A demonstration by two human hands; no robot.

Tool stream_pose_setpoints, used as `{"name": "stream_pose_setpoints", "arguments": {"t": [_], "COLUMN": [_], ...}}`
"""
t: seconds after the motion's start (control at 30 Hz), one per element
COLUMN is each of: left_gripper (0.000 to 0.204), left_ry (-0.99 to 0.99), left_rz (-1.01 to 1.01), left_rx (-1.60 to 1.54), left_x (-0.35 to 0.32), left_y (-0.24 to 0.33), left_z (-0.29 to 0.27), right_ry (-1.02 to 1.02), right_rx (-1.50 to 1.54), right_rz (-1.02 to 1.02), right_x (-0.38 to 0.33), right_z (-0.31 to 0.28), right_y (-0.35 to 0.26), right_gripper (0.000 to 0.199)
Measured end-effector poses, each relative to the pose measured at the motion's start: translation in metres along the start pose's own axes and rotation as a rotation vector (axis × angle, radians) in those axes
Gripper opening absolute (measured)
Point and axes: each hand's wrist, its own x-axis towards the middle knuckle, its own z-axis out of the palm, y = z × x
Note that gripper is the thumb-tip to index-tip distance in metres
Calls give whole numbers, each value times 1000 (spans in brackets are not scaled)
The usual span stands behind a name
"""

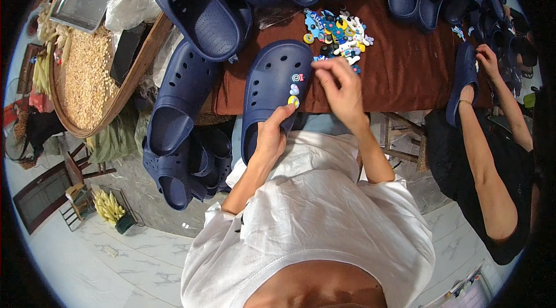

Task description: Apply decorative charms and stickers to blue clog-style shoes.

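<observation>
My left hand (271,134) grips a navy blue clog (269,91) by its heel end, toe pointing away from me. Three small charms (295,89) sit in holes on the clog's top right side. My right hand (341,91) hovers just right of the clog's toe, fingers pinched together near the charms; I cannot tell whether a charm is between them. A heap of small colourful charms (339,33) lies on the brown table (399,70) just beyond my right hand.
More navy clogs (200,10) are piled along the table's far side and stacked at my left (174,134). A round woven tray of grain (87,76) sits left. Another person at the right holds a clog (463,82) with both hands.
</observation>
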Motion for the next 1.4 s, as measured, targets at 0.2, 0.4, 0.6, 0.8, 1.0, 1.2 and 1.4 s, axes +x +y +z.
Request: {"name": "stream_pose_setpoints", "arguments": {"t": [0.2,0.4,0.6,0.8,1.0,1.2,1.4], "left_gripper": [5,6,5,5,2,12,3], "left_ry": [6,12,-88,-95,-102,-30,39], "left_rz": [-33,-72,-74,-121,-152,-159,-230], "left_rx": [-71,-109,-85,-14,10,70,144], "left_x": [4,6,11,10,10,-3,-14], "left_y": [-4,-3,-7,-8,-6,2,12], "left_z": [-8,-14,-18,-21,-17,2,16], "right_ry": [-10,-132,-47,-160,-234,-186,-269], "right_rx": [-439,-550,-438,-127,-128,-138,-92], "right_rz": [-113,-105,-133,-21,-108,-140,-103], "right_x": [32,41,39,31,29,28,24], "right_z": [-26,-20,-20,-22,-14,-12,-20], "right_y": [32,37,37,-1,-8,-7,-8], "right_gripper": [17,24,14,13,12,13,12]}}
